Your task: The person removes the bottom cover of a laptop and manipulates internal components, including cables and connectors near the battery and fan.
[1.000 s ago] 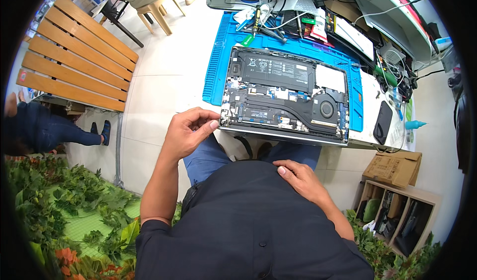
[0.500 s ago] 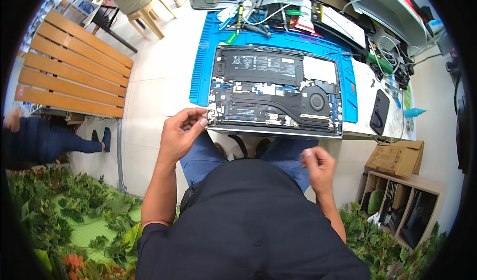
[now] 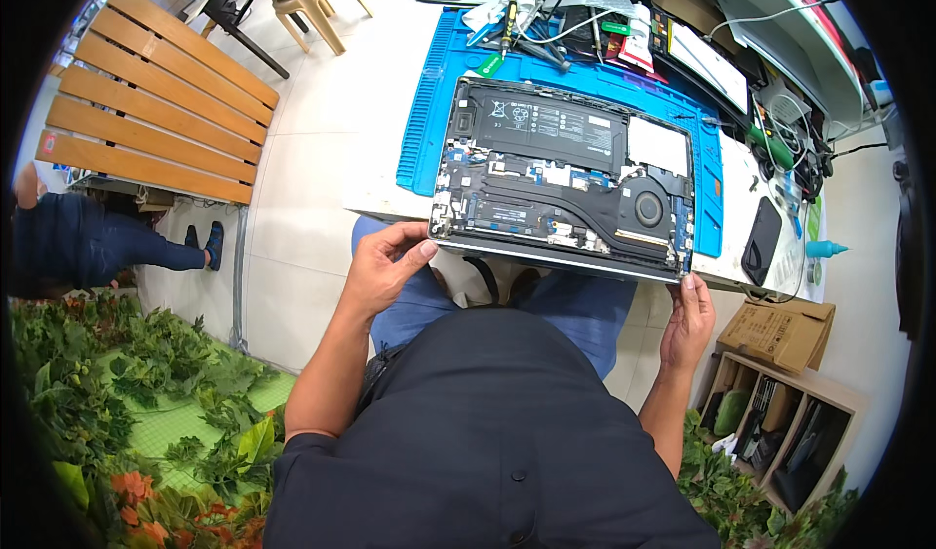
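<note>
While both hands grip the opened laptop (image 3: 575,183) at its near corners, its innards face up w/ battery (image 3: 553,130) along the far side & a round fan (image 3: 646,208) toward the near right. Left hand (image 3: 385,271): narrow pinch, thumb & fingertips on the near-left corner. Right hand (image 3: 689,317): also narrow, thumb on top of the near-right corner, fingers partly hidden.

Laptop sits over the blue mat (image 3: 419,130), slightly askew, right end a bit nearer the person. Its near edge juts a little past the tabletop (image 3: 375,193) edge, above the person's knees; can't tell if it's raised off the mat or resting on it. Mat shows along left, far & right sides.

Room to move: near side has a gap btwn laptop & dark shirt (image 3: 487,393); left side opens onto pale floor (image 3: 302,217), w/ the slatted wooden bench (image 3: 161,100) well apart. Far side's tight: screwdriver (image 3: 509,27), cables & other tools crowd the mat's far edge, just beyond the laptop. Right: mat strip, then white tabletop, then black phone (image 3: 762,242) near the tabletop's near edge, teal bottle (image 3: 827,249) farther right. Cardboard box (image 3: 777,333) stands lower, near right, on a small shelf unit (image 3: 780,417).
</note>
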Tool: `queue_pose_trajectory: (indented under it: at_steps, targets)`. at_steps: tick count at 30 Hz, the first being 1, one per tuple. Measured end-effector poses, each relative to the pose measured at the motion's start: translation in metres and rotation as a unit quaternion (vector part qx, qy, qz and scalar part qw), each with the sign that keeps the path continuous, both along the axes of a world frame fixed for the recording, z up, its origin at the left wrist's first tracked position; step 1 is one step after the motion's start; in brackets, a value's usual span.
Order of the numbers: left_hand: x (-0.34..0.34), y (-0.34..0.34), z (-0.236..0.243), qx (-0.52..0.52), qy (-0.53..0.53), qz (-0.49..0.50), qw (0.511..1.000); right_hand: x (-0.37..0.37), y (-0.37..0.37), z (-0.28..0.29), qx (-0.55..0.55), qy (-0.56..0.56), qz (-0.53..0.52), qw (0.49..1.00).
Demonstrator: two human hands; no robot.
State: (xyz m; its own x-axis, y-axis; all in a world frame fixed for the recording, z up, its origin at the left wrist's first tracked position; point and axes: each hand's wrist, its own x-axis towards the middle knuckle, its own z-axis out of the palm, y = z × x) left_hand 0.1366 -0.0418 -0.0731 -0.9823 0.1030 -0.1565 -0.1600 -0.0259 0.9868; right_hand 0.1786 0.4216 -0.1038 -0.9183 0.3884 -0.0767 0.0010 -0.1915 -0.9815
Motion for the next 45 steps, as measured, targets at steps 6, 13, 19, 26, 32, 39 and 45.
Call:
queue_pose_trajectory:
  at_steps: [6, 13, 19, 26, 32, 39, 45]
  targets:
    - [0.001, -0.007, -0.023, 0.05, -0.058, -0.002, 0.997, -0.005, -0.005, 0.006, -0.072, -0.002, 0.012, 0.997]
    - [0.001, -0.003, -0.029, 0.043, -0.054, -0.002, 0.998, -0.011, 0.002, 0.004, -0.109, -0.015, 0.003, 0.994]
    - [-0.005, -0.005, -0.028, 0.061, -0.044, -0.008, 0.997, -0.007, 0.003, -0.012, -0.114, 0.009, -0.009, 0.993]
    - [-0.005, -0.007, -0.032, 0.023, -0.009, -0.008, 1.0, -0.004, -0.007, -0.008, -0.104, 0.002, -0.027, 0.994]
    - [-0.006, -0.021, -0.052, 0.089, -0.017, 0.009, 0.996, -0.01, -0.009, 0.001, -0.178, 0.021, 0.001, 0.984]
    - [-0.01, -0.035, -0.057, 0.115, -0.012, -0.035, 0.993, -0.008, -0.007, -0.001, -0.143, 0.006, 0.02, 0.99]
    - [-0.009, -0.017, -0.042, 0.117, -0.008, -0.003, 0.993, -0.005, 0.001, 0.0, -0.116, 0.02, 0.08, 0.99]
